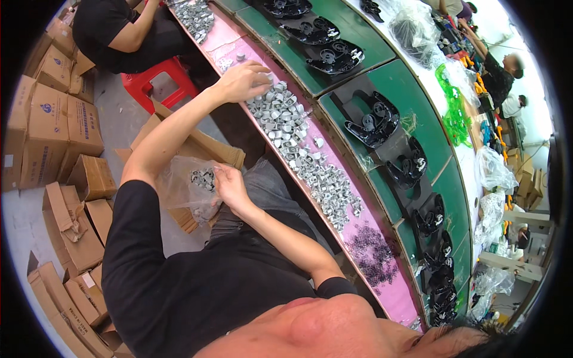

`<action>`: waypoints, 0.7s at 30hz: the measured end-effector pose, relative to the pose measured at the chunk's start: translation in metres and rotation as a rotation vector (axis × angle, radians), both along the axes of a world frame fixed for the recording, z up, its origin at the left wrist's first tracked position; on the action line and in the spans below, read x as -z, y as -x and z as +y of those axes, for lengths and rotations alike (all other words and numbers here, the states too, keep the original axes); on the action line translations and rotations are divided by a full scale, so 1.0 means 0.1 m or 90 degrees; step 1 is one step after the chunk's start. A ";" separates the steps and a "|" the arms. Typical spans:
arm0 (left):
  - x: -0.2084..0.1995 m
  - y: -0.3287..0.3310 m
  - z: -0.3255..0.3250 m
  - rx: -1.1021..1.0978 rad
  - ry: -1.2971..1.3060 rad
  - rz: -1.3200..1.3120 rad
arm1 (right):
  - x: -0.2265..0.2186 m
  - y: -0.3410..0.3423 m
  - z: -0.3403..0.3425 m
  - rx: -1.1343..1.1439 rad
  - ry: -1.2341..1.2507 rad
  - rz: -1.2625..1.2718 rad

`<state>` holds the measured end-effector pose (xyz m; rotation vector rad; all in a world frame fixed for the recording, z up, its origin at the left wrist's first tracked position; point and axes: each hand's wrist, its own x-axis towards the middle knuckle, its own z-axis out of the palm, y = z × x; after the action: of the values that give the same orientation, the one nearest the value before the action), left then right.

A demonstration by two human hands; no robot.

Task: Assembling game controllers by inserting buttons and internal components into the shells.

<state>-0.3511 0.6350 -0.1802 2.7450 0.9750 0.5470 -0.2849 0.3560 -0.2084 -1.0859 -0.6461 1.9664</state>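
Pink bench (403, 302): grey parts (285, 116) trailed rightward from nearer left hand (242, 82), fingers loosely spread; right hand (231, 188) pinched clear bag (179, 179).

Brown cardboard cartons (45, 134), stacked and loose, left side, on grey floor (114, 113). Red plastic stool (137, 85), beneath a seated co-worker (98, 27) in black. Glossy black plastic housings (382, 124), lined up on green worktop (427, 110). Beyond: crumpled clear plastic bags (412, 33); bright green plastic pieces (452, 107).
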 end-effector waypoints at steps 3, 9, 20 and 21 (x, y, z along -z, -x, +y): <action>-0.33 0.08 -0.19 -0.037 -0.006 -0.101 | 0.12 0.04 -0.01 0.016 -0.009 -0.005; -1.30 0.73 -1.19 -0.004 0.752 -0.068 | 0.08 -0.02 0.06 0.009 0.037 -0.042; 2.06 1.62 -2.26 -0.019 0.706 0.280 | 0.17 0.14 -0.12 -0.062 -0.120 -0.092; 2.18 1.61 -2.22 -0.014 0.698 0.270 | 0.13 0.12 -0.12 -0.069 -0.108 -0.097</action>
<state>-0.5121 0.4127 -0.3986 1.8387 0.9625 -0.4869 -0.2968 0.3441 -0.2214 -1.1223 -0.9534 1.8929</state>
